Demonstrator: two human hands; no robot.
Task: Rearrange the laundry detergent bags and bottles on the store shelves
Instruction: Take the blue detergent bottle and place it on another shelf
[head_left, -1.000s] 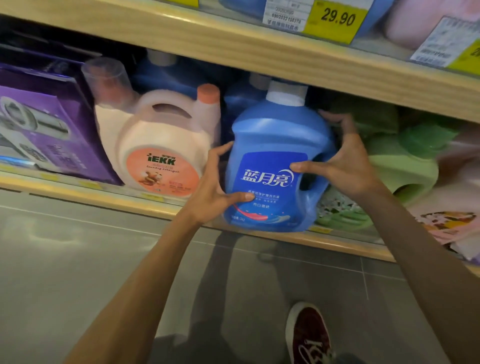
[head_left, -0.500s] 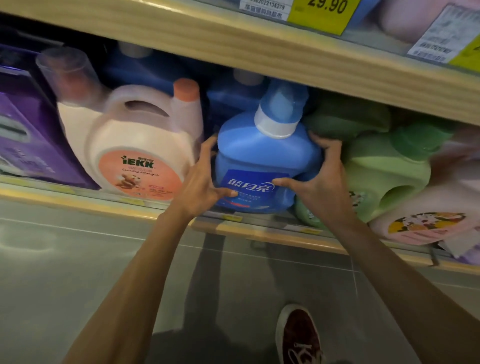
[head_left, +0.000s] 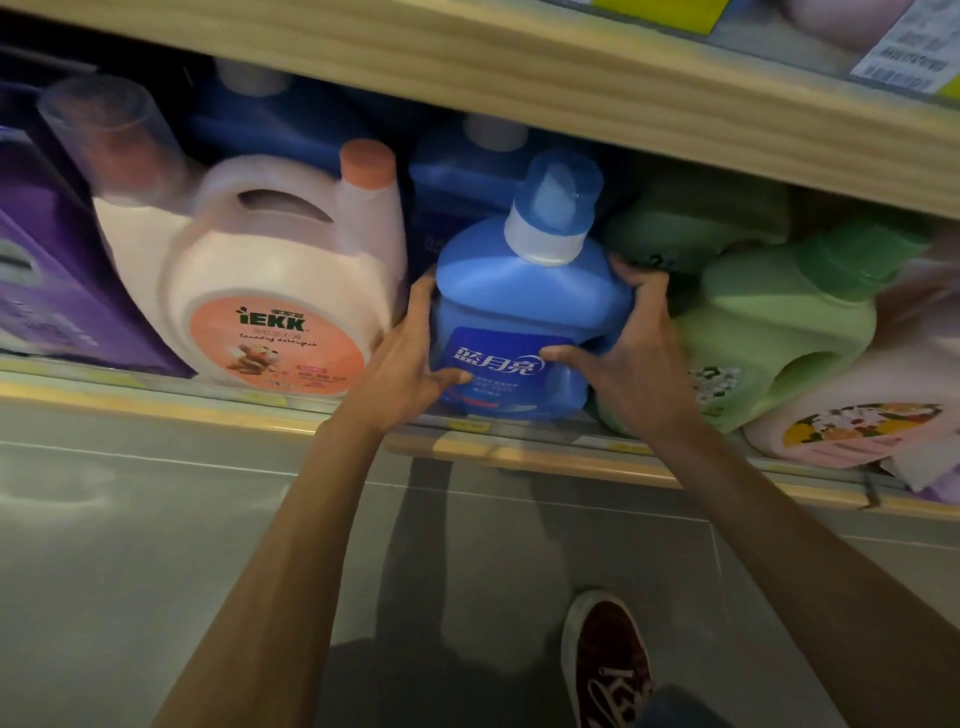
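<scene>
Since a second ago the blue detergent bottle (head_left: 524, 322) has gone deeper into the lower shelf (head_left: 519, 457). It was hanging out at the front lip with the label facing the camera, and now it's tucked back in the row, blue cap poking up toward the upper shelf board (head_left: 519, 78). Both hands have gone in with it.

Right now the bottle is standing mid-frame, sandwiched between the two hands, base just behind the shelf's front rail. The left hand (head_left: 410, 364) is clamping the bottle's left side, thumb lying across the lower left corner of the label and the other fingers running up along the left edge. The right hand (head_left: 634, 358) is gripping the opposite side, thumb pressing on the right edge of the label and fingers curling over the bottle's right shoulder. So both hands are wrapped on it, and neither is letting go.

To the left, the pink iEKK jug (head_left: 280, 291) is sitting just beside the left hand's fingers, and a purple box (head_left: 62, 291) is filling the far left edge. On the right, a green bottle (head_left: 779, 332) is leaning just behind the right hand, with a pale pink bottle (head_left: 857, 415) lying at the lower right. More dark blue bottles (head_left: 452, 171) are standing behind in the shadow. At the bottom of the frame, a dark red shoe (head_left: 608, 660) is standing on the grey floor (head_left: 156, 545).
</scene>
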